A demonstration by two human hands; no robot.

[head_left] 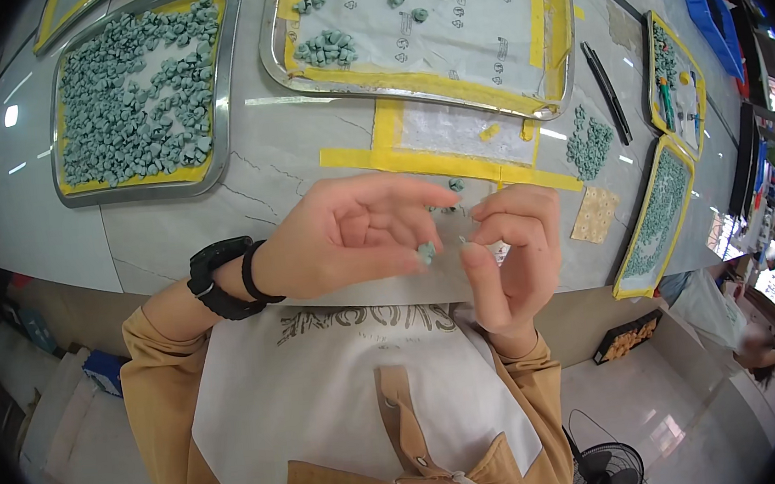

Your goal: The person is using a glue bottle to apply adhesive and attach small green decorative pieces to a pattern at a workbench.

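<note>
My left hand (359, 235) pinches a small blue-green lump (426, 253) between thumb and a fingertip, with the index finger stretched out above it. Close beside it, my right hand (521, 239) is closed in a pinch on a tiny pale green piece (463, 239), too small to name more exactly. Both hands are above the near edge of the marble-patterned table. A few more green lumps (455, 184) lie on the table just beyond my fingers, partly hidden.
A metal tray (225, 109) at the far left is full of green lumps. Another lined tray (274, 54) holds a few. To the right lie a pile of tiny green pieces (589, 149), black tweezers (608, 94), a beige patterned square (595, 215) and a yellow-edged tray (642, 286).
</note>
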